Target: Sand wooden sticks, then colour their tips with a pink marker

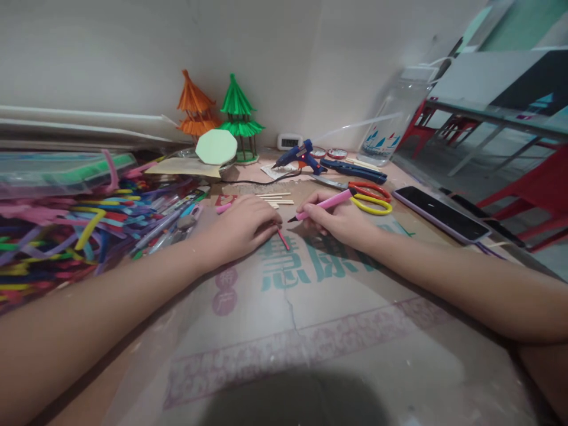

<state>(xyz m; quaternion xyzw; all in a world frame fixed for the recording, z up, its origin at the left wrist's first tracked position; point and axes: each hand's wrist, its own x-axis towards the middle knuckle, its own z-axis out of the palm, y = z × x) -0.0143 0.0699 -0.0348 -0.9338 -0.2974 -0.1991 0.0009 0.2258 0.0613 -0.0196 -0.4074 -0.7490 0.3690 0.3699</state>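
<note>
My left hand (246, 225) rests on the printed cardboard sheet (266, 325), its fingers closed on a thin reddish stick (283, 239) that pokes out below the fingertips. In my right hand (331, 219) is a pink marker (328, 203), its dark tip pointing left toward that stick without visibly touching it. Just behind my left hand lies a pink piece (223, 208), maybe the marker's cap. Several pale wooden sticks (279, 195) lie beyond my fingers.
Colourful pipe cleaners (93, 219) crowd the left. Behind stand orange (195, 106) and green (238, 106) pagoda models, a pale octagon (216, 147) and a blue glue gun (295, 155). Scissors (370, 198), pliers-like blue tool (355, 170), phone (441, 214) and clear bottle (381, 130) occupy the right.
</note>
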